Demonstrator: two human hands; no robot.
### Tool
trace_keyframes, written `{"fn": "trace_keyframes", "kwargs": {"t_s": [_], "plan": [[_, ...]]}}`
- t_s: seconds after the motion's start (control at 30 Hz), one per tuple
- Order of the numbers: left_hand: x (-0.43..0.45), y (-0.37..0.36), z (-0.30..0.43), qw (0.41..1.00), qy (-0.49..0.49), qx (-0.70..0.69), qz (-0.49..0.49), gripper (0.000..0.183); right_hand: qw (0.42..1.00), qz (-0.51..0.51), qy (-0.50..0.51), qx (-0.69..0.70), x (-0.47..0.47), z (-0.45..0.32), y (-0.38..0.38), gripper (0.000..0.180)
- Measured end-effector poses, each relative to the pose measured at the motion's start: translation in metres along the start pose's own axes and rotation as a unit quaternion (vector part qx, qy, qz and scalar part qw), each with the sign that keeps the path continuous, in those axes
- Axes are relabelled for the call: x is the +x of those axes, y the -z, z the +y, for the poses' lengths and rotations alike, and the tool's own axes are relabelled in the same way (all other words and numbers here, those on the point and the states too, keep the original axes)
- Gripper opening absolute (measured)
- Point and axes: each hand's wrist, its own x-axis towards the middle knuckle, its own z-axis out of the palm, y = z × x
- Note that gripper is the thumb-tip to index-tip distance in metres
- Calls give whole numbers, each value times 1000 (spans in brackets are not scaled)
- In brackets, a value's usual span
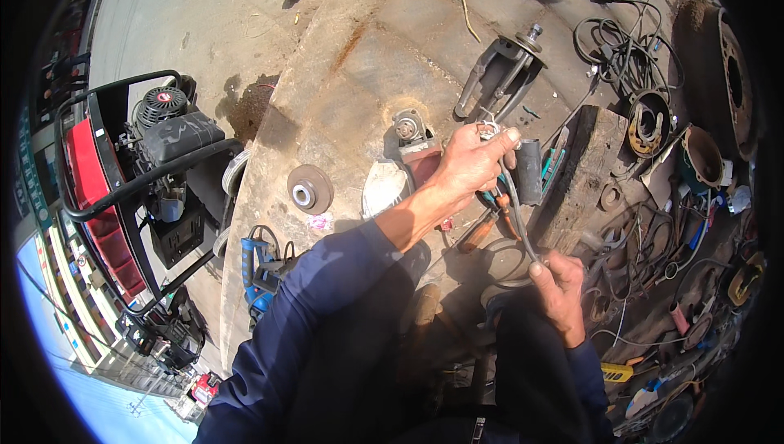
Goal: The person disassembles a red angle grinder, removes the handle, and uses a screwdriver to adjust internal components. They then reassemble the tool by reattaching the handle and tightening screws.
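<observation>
A grey sheathed cable runs between my two hands. My left hand pinches its upper end, where thin stripped wires stick out past the thumb and fingertips. Lower down, my right hand grips the same cable between thumb and fingers. Beneath my hands lie orange-handled pliers and a screwdriver with an orange handle. A dark cylinder stands just right of my left hand. Partly hidden behind my left wrist is a reddish machine part with a round metal end.
A bearing puller lies ahead, with a wooden beam and coiled cable to the right. Loose parts and wires crowd the right side. Leftward are a flanged metal disc, a blue power tool and a framed engine unit.
</observation>
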Motion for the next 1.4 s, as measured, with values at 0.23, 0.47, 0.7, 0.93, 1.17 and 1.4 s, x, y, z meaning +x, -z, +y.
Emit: {"fn": "trace_keyframes", "kwargs": {"t_s": [0.23, 0.47, 0.7, 0.93, 1.17, 1.4], "plan": [[-17, 21, 17, 993, -84, -44, 70, 30, 998, 51, -27, -19, -1, 7, -4, 44], [-20, 31, 24, 988, -132, -80, 28, 28, 995, -21, -95, -36, 34, -13, -10, 36], [-27, 4, -4, 996, -35, 44, -65, 30, 978, -30, -105, 175, 92, -53, -34, 22], [-30, 9, 1, 994, -85, 27, 56, 20, 959, 15, -166, 229, 85, -47, -47, 26], [-32, 17, -6, 997, -7, -75, 26, 21, 959, 29, -201, 197, 75, -35, -44, 32], [-26, 20, -18, 986, 45, -155, 31, 13, 959, 81, -172, 212, 95, -36, -54, 26]]}}
